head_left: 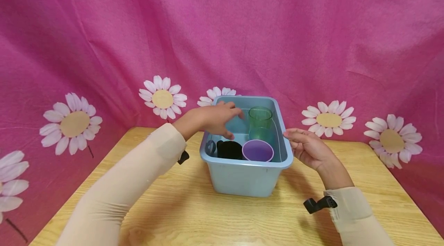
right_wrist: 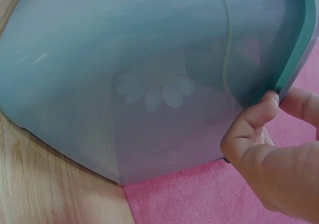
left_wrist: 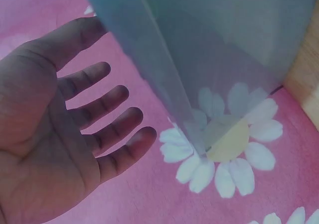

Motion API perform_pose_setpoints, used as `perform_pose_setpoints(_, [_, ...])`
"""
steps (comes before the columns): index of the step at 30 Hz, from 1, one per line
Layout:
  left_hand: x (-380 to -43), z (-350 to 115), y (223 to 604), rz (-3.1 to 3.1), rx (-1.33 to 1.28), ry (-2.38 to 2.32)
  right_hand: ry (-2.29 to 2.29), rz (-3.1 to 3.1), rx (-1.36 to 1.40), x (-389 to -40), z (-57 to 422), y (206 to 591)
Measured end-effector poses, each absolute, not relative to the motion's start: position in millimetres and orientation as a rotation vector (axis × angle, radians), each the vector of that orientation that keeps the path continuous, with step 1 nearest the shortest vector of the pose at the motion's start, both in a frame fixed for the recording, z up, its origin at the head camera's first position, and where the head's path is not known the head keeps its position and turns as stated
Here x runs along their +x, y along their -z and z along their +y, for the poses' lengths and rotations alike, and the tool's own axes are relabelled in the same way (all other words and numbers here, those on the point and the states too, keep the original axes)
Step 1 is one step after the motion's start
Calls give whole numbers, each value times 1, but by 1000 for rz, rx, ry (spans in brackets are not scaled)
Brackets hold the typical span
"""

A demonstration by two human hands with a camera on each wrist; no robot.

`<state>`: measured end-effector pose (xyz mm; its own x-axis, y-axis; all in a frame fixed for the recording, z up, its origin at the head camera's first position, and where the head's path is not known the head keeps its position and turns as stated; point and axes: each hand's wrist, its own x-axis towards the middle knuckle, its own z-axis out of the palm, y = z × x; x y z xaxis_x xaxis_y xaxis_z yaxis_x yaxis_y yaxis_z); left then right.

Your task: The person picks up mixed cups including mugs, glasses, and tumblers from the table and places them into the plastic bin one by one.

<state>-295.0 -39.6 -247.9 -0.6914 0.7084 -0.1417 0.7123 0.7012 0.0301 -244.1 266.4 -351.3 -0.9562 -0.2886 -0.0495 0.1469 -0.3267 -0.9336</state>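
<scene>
A blue plastic bin [head_left: 243, 179] stands on the table, its outer wall [right_wrist: 149, 134] filling much of the right wrist view. Inside it are a clear green cup [head_left: 261, 122], a purple cup [head_left: 258, 151] and a black cup [head_left: 229, 150]. My left hand [head_left: 218, 118] reaches over the bin's left rim, fingers spread and holding nothing; in the left wrist view the palm of this left hand [left_wrist: 55, 114] faces the camera beside the bin wall. On the other side, my right hand [head_left: 310, 149] pinches the right rim between thumb and fingers, seen close in the right wrist view.
The wooden table [head_left: 194, 215] lies under the bin. Behind and at both sides hangs a pink cloth [head_left: 295, 37] printed with white daisies, close to the bin's far end. A black camera mount [head_left: 320, 204] sits on the right wrist.
</scene>
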Motion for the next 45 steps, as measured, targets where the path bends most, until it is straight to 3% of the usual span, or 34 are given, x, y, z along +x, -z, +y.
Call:
perform_pose_setpoints(26, [-312, -125, 244, 2868, 1020, -202, 2357, 1646, -173, -244, 267, 349])
perform_pose_setpoints(45, [-314, -167, 272, 2861, 917, -195, 2354, 1642, -202, -243, 268, 351])
